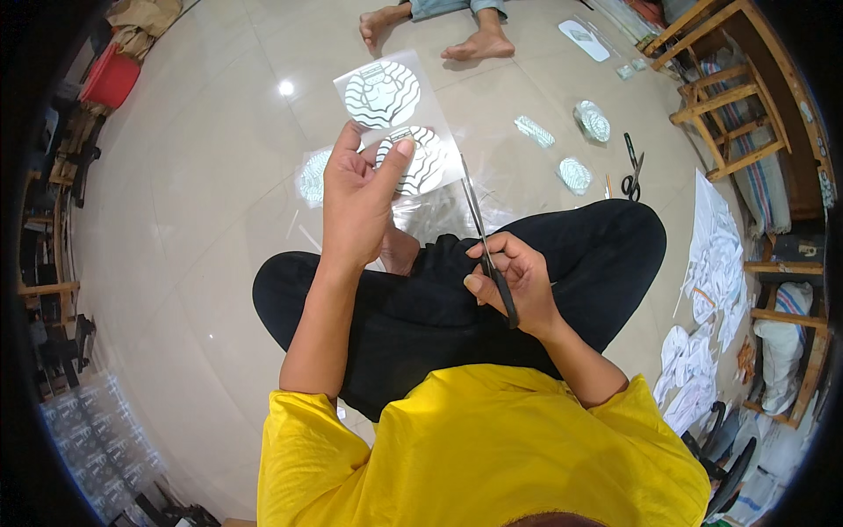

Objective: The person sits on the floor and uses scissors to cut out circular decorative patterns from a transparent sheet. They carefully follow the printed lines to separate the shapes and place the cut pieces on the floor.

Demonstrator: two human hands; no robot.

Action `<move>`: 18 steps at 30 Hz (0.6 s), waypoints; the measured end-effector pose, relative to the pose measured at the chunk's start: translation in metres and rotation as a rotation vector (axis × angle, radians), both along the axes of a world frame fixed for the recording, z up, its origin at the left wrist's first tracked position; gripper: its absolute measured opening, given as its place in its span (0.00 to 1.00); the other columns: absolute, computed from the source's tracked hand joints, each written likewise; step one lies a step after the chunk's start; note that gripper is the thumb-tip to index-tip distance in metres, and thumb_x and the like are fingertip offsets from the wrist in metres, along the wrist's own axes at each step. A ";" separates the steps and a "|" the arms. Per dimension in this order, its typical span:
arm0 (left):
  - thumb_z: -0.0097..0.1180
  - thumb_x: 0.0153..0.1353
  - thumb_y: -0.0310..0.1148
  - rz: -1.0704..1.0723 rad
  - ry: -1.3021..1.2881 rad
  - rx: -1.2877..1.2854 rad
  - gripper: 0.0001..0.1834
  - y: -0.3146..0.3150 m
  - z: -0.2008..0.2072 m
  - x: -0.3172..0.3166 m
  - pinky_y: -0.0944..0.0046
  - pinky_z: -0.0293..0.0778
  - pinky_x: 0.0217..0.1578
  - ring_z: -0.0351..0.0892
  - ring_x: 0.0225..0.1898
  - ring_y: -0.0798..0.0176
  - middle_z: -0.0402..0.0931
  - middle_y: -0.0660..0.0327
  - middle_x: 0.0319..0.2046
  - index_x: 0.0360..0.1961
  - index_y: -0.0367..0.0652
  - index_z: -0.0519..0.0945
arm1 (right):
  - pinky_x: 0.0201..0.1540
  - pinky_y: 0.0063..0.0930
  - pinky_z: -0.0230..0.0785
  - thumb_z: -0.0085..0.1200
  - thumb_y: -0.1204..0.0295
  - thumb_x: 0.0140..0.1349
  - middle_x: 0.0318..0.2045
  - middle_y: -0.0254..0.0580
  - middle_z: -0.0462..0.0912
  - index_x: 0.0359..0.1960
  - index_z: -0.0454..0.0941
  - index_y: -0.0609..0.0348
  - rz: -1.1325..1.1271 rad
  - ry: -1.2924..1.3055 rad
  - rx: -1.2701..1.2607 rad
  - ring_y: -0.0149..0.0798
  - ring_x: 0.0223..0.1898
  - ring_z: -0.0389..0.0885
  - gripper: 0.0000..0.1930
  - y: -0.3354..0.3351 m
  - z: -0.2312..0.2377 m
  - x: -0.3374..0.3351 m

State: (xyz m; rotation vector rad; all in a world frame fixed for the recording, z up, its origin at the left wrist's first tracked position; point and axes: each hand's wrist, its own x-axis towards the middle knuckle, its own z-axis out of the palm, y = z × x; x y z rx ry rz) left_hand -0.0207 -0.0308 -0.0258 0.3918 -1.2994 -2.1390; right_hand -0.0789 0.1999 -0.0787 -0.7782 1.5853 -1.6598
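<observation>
My left hand (358,195) pinches a clear-white sheet (446,132) between thumb and fingers, raised above my crossed legs. Two round patterns with wavy silvery lines show on it, one above the other; my thumb lies over the lower one. In my right hand (527,285) is a pair of scissors (474,206) with dark handles, its blades pointing up at the sheet's lower right corner. Whether the blades touch the sheet, I cannot tell. Behind the left hand, a patterned cut-out (313,179) lies partly hidden on the floor, beside clear plastic scraps (457,211).
Several patterned pieces (575,176) lie on the tiles to the right, near a second pair of scissors (632,183). Another person's bare feet (479,46) rest at the far side. A wooden stool (733,101) and crumpled white material (709,241) line the right; a red bucket (111,77) stands far left.
</observation>
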 end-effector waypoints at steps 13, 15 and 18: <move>0.58 0.72 0.20 -0.046 -0.014 -0.055 0.26 0.007 0.007 0.003 0.68 0.79 0.55 0.83 0.54 0.67 0.81 0.50 0.57 0.68 0.30 0.66 | 0.29 0.13 0.70 0.71 0.75 0.63 0.25 0.35 0.86 0.48 0.79 0.62 -0.010 0.056 -0.006 0.21 0.24 0.83 0.16 -0.004 0.004 -0.002; 0.58 0.72 0.21 -0.040 -0.006 -0.063 0.25 0.007 0.005 0.002 0.67 0.80 0.54 0.83 0.53 0.67 0.81 0.50 0.56 0.68 0.30 0.66 | 0.29 0.13 0.70 0.72 0.75 0.63 0.25 0.36 0.86 0.48 0.79 0.62 -0.012 0.044 -0.016 0.22 0.24 0.84 0.16 -0.004 0.004 -0.001; 0.58 0.72 0.21 -0.041 0.006 -0.055 0.24 0.008 0.006 0.003 0.67 0.80 0.53 0.84 0.52 0.67 0.82 0.49 0.55 0.67 0.30 0.67 | 0.30 0.13 0.70 0.72 0.75 0.63 0.25 0.36 0.86 0.48 0.79 0.62 -0.014 0.100 -0.021 0.22 0.25 0.84 0.16 -0.005 0.004 -0.002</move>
